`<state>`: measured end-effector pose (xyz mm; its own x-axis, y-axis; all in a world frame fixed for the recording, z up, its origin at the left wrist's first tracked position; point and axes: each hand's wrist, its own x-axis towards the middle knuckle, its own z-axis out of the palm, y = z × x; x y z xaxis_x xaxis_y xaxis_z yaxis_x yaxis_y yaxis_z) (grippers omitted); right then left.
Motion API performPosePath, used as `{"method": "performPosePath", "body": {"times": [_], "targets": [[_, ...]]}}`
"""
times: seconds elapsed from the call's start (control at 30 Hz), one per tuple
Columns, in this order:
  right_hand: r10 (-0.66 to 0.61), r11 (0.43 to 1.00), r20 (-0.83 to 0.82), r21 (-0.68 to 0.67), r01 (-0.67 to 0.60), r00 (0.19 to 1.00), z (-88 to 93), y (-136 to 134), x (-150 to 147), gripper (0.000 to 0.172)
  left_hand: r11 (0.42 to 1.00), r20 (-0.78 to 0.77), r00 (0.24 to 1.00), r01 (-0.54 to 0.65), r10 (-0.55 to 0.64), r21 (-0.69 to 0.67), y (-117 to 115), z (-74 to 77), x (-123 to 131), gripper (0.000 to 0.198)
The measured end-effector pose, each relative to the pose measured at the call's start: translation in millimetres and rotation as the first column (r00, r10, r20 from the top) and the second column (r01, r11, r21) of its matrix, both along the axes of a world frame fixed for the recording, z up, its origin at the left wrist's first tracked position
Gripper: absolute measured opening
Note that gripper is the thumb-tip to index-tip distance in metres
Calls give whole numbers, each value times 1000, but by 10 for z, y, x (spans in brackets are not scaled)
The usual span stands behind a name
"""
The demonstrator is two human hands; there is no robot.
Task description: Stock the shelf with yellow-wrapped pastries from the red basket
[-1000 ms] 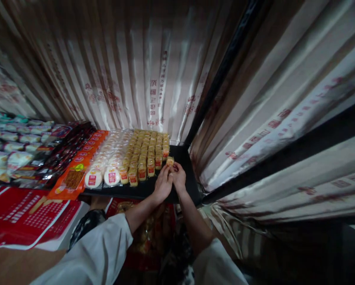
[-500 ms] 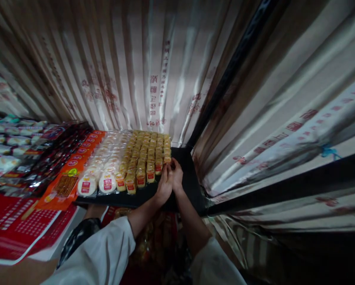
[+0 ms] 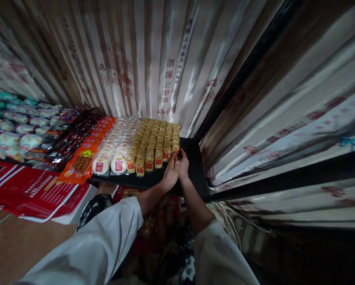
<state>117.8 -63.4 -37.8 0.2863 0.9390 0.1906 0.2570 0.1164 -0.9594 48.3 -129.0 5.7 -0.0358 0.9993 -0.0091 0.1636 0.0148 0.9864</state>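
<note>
My left hand (image 3: 170,173) and my right hand (image 3: 182,163) are side by side over the black shelf (image 3: 196,168), at the front right corner of the yellow wrapped cakes (image 3: 153,136). Straight, close-lying fingers of the left hand reach up to the front cake of the rightmost row. Beside it, the right hand has its fingers curled in at the same cake; whatever they close on is hidden. These cakes stand in several straight rows with red labels at the front. Left of them lie rows of round white packs (image 3: 118,164), also red-labelled.
Orange snack packs (image 3: 82,162), dark shiny packs (image 3: 72,138) and white packs (image 3: 23,128) line the shelf's left. Red printed boxes (image 3: 41,192) stand below. A pleated curtain (image 3: 153,59) rises behind, another (image 3: 284,118) at right. Packs lie on a lower level (image 3: 153,221).
My view has turned slightly left and down, so the shelf appears higher and further right. Both hands stay at the rightmost cake row, with little change in their pose.
</note>
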Motion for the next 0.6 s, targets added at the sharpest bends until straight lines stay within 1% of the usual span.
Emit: {"method": "performPosePath", "body": {"times": [0.1, 0.17, 0.27, 0.37, 0.4, 0.43, 0.47, 0.5, 0.53, 0.57, 0.6], "targets": [[-43, 999, -10, -19, 43, 999, 63, -166, -48, 55, 1000, -14, 1000, 13, -13, -8, -175, 9, -87, 46], [-73, 997, 12, -9, 73, 997, 96, -338, -92, 52, 1000, -47, 999, -2, 2, -7, -350, -11, -156, 43], [-100, 994, 44, 46, 98, 994, 123, -691, -195, 43, 998, -100, 993, -56, 58, 30, -719, -57, -296, 35], [-90, 993, 34, 84, 86, 995, 141, -1138, -335, 38, 997, -147, 987, -56, 64, 58, -1180, -97, -513, 30], [-66, 995, 35, 79, 63, 997, 143, -1298, -386, 37, 997, -163, 985, -44, 53, 59, -1334, -115, -604, 28], [-39, 997, 47, 64, 36, 998, 141, -1460, -439, 36, 997, -179, 982, -57, 66, 59, -1477, -142, -703, 25], [0, 999, 63, 32, -2, 998, 129, -1616, -494, 36, 990, -196, 971, -124, 135, 67, -1602, -182, -807, 24], [56, 998, 85, -8, -55, 995, 106, -1762, -553, 35, 990, -212, 967, -133, 141, 54, -1704, -237, -913, 23], [109, 994, 112, -40, -105, 988, 66, -1893, -617, 32, 989, -230, 962, -143, 145, 25, -1779, -312, -1018, 23], [200, 978, 139, -84, -189, 970, 7, -2004, -687, 29, 984, -255, 953, -178, 165, -26, -1826, -404, -1120, 23], [301, 949, 148, -140, -281, 942, -72, -2091, -763, 27, 964, -290, 936, -240, 199, -114, -1845, -512, -1214, 23]]}}
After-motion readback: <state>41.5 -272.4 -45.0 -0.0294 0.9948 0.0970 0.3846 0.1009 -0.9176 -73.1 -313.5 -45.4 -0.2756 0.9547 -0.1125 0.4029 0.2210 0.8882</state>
